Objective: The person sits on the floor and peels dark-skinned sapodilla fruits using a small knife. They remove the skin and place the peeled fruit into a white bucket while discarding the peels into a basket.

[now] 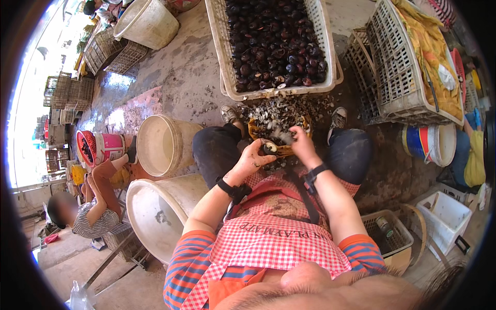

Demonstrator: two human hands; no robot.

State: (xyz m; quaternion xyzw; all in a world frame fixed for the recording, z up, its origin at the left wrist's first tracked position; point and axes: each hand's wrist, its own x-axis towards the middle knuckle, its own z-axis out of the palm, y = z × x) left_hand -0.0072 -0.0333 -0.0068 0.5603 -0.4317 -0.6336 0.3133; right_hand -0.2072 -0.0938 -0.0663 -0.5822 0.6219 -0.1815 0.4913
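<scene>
My left hand (252, 158) grips a dark, round water chestnut (269, 148), its pale flesh bared on the upper side. Close beside it, my right hand (303, 145) has its fingers drawn together. A grey-white blur lies at those fingertips, and whether it is a tool or flying peel I cannot make out. Below both hands, between my knees, a yellow container (252, 131) shows part of its rim among pale and dark peelings (277, 112). Beyond my feet stands a white plastic crate (271, 93) heaped with dark water chestnuts (277, 46).
A cream bucket (155, 145) and a large white tub (155, 217) stand by my left leg. Stacked crates (399, 66) and a blue-striped bucket (430, 143) are at right. Another person (95, 217) sits far left. A basket (387, 228) lies behind my right elbow.
</scene>
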